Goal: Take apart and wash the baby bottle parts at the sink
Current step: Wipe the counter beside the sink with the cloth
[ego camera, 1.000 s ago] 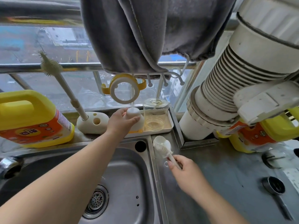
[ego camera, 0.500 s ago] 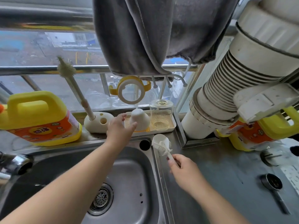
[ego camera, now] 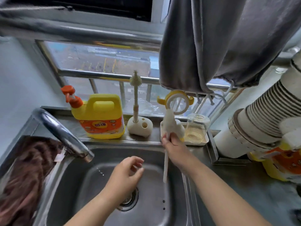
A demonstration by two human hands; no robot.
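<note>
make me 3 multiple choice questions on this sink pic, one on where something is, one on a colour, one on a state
1. Where does the silicone brush stand?
A. in the white holder on the ledge
B. in the sink basin
C. on the right counter

2. What colour is the detergent jug by the tap?
A. blue
B. yellow
C. green

3. What is the left hand doing?
A. gripping the tap
B. holding a bottle
C. holding nothing over the sink

Answers:
1 A, its stem sits upright in the holder.
2 B, its body and handle are yellow.
3 C, its fingers are loosely curled and empty above the sink.
</note>
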